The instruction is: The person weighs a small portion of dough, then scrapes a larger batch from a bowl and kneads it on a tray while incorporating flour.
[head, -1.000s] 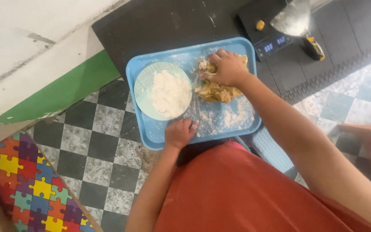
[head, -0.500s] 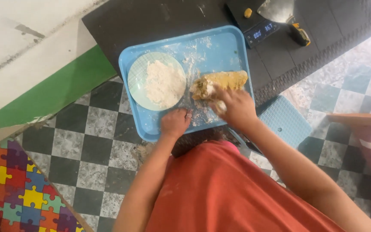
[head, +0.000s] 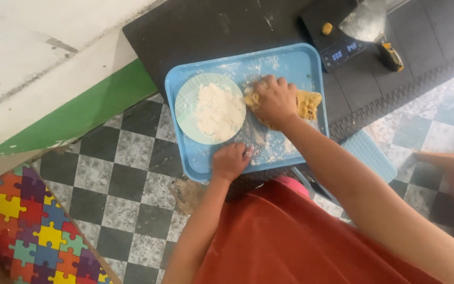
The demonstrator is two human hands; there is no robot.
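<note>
A blue tray (head: pixel 300 60) dusted with flour lies on a black mat. On it stands a pale plate (head: pixel 185 110) heaped with white flour (head: pixel 217 110). To the plate's right lies a lump of yellow dough (head: pixel 309 103). My right hand (head: pixel 273 101) presses down on the dough, fingers curled over its left part. My left hand (head: pixel 230 161) grips the tray's near edge, fingers closed over the rim.
A black mat (head: pixel 206 31) lies under the tray. Behind it stands a digital scale (head: pixel 337 39) with a metal scraper (head: pixel 369 23) on top. A blue stool (head: pixel 371 155) is at my right. Checkered floor tiles and a colourful puzzle mat (head: pixel 27 231) lie left.
My right hand moved from the tray's near side back up onto the dough and pushed it toward the plate. My left hand stayed at the tray's near edge.
</note>
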